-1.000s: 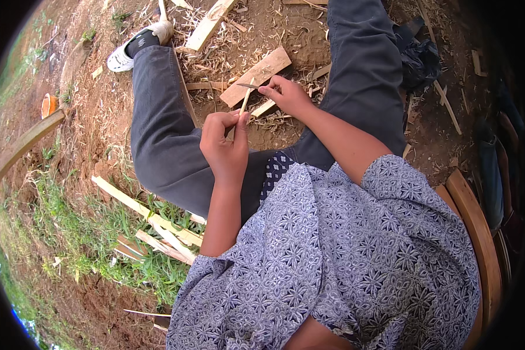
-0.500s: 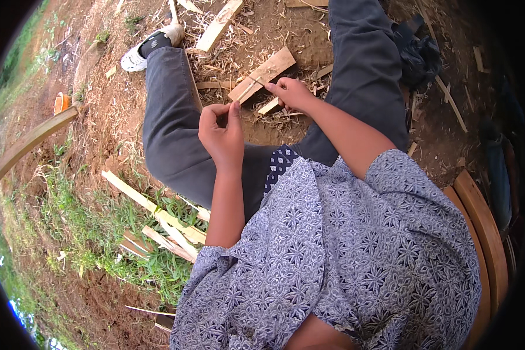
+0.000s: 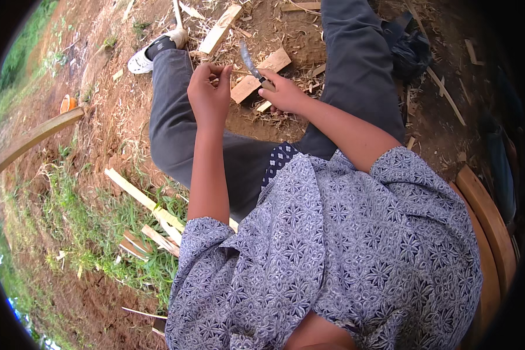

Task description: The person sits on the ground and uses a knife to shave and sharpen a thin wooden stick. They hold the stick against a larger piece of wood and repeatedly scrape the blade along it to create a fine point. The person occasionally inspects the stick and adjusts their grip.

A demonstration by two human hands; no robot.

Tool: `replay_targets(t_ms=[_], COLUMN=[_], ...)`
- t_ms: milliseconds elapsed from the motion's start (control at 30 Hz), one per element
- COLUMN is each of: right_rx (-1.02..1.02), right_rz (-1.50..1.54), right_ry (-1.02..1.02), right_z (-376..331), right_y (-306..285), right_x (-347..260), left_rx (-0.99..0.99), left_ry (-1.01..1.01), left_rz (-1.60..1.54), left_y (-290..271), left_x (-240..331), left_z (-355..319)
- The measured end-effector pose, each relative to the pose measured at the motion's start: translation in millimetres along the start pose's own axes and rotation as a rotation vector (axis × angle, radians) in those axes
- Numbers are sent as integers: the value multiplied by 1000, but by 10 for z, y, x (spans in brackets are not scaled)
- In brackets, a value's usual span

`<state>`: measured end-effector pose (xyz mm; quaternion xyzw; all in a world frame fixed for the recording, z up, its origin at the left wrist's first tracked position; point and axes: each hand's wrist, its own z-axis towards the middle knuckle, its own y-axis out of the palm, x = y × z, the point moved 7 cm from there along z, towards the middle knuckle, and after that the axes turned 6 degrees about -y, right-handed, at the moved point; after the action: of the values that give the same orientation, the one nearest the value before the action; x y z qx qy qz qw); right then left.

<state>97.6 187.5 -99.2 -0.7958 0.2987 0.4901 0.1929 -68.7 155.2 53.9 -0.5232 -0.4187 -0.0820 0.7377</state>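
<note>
My right hand (image 3: 287,94) is wrapped round the handle of a knife (image 3: 248,60), whose curved grey blade points up and away from me. The fingers of my left hand (image 3: 209,96) are pinched together on a thin wooden strip (image 3: 239,72). That strip runs from my left fingertips towards the blade near my right hand; whether the two touch is too small to tell. Beneath and just beyond the hands, a flat wooden board (image 3: 278,60) lies slanted on the ground between my legs.
Wood shavings cover the brown soil, with a pale wooden piece (image 3: 220,29) farther off. Split strips (image 3: 131,189) lie on grass at the left, below a wooden pole (image 3: 35,140). A black plastic bag (image 3: 411,52) sits by my right leg; curved timber (image 3: 487,224) is at the right.
My left hand has moved up and left, away from my right hand. The right hand has turned, and the knife's curved blade now shows plainly above the board.
</note>
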Motion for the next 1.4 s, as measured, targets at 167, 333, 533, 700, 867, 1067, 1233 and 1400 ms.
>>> replay_targets(t_ms=[167,333,533,700,867,1067,1233,1400], right_rx=[80,135,61,45,3,145,97,114], right_rz=[-454,-354,-590,-629,-688,-415,-547,-375], right_ry=[-146,-349,-104,-154,72,-261,-87,-270], right_z=[-55,-247,-272,-308,-186,-359,-274,-349], right_y=[-67,109,124,196,-13,89,2,179], right_x=[68,-311,-196,-269,425,-258,109,-432], left_rx=[41,93,131,179,160,133,111,144], left_ry=[18,29,50,124,129,114,123,129], left_rz=[-97,-98,-152,-160,-116,-170,-151,-155], left_y=[95,68,21,36,82,78,103,62], left_x=[-142,-255,-317,-316,-251,-223,-197,-244], left_z=[-125,-139,-158,-164,-155,-170,-147,-190])
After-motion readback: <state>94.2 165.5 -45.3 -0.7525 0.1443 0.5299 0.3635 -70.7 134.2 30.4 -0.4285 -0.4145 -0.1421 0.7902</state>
